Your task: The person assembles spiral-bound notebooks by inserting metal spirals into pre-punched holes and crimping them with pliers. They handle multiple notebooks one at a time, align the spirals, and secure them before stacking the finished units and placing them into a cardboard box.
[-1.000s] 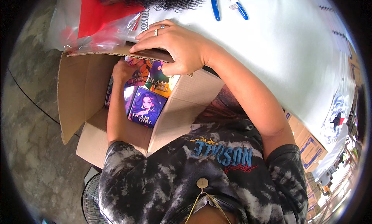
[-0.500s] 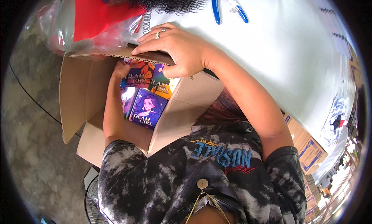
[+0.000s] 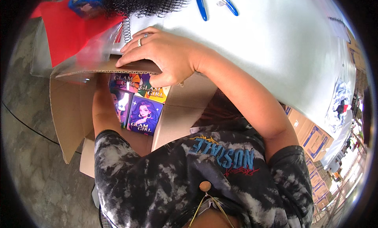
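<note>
An open cardboard box (image 3: 173,109) tilts toward me at the table's edge. Inside, several notebook-like items with glossy illustrated covers lie in two rows. The nearest, a purple one (image 3: 145,114), shows a long-haired figure; a pinkish one (image 3: 121,106) is left of it. An orange-yellow one (image 3: 159,93) and a reddish one (image 3: 125,82) sit behind. My right hand (image 3: 161,56) grips the far flap (image 3: 92,70), thumb on the inner side and fingers over the outside. My left forearm (image 3: 104,106) reaches into the box's left side; that hand is hidden beneath the flap.
Beyond the box, a white-covered table (image 3: 252,58) holds black wire coils (image 3: 149,1), blue-handled pliers (image 3: 201,7), a red sheet (image 3: 71,31) and clear plastic (image 3: 39,54). A black cable (image 3: 29,127) crosses the concrete floor. Stacked cartons (image 3: 315,139) stand at right.
My left hand has gone deeper into the box and out of sight under the flap. The right hand keeps its grip, with the flap lower over the far row. The whole view has shifted somewhat.
</note>
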Tool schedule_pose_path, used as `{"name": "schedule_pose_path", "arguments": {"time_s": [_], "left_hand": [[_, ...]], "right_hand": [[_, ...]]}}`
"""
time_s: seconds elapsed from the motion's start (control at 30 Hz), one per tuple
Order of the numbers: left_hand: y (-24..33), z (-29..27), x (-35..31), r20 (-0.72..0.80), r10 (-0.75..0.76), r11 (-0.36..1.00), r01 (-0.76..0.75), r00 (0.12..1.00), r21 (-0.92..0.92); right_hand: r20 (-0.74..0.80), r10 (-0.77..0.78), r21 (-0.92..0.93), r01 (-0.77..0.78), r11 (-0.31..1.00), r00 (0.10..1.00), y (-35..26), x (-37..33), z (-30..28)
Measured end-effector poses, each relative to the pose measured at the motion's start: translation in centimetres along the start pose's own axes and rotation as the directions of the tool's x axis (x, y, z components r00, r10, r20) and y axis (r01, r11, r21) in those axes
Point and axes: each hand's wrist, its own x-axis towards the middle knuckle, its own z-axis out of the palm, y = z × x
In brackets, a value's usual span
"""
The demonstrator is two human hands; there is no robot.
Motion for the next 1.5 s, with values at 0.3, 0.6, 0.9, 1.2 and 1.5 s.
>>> {"name": "schedule_pose_path", "arguments": {"time_s": [0.3, 0.6, 0.9, 1.2, 1.5], "left_hand": [[0.2, -0.4, -0.5, -0.014, 0.005, 1.0, -0.005, 1.0, 0.02], [0.4, -0.6, -1.3, -0.023, 0.013, 0.999, -0.012, 1.0, 0.046], [0.4, -1.0, -1.6, -0.029, 0.026, 0.997, -0.024, 0.999, 0.069], [0.9, 0.6, -3.6, -0.08, 0.109, 0.988, -0.099, 0.991, 0.117], [-10.0, -3.9, -9.3, -0.186, -0.224, 0.973, 0.232, 0.957, 0.022]], "right_hand": [[0.024, 0.002, 0.02, -0.002, 1.0, 1.0, -0.2, 0.3, -0.1], [0.001, -0.014, 0.027, 0.014, 1.0, 1.0, -0.1, 0.4, 0.1], [0.002, -0.005, 0.039, 0.005, 0.999, 1.0, -0.2, 0.3, 0.1], [0.01, -0.009, 0.015, 0.009, 1.0, 1.0, -0.1, 0.4, 0.1], [0.019, -0.106, 0.086, 0.104, 0.991, 0.994, -0.5, 1.5, 2.0]]}}
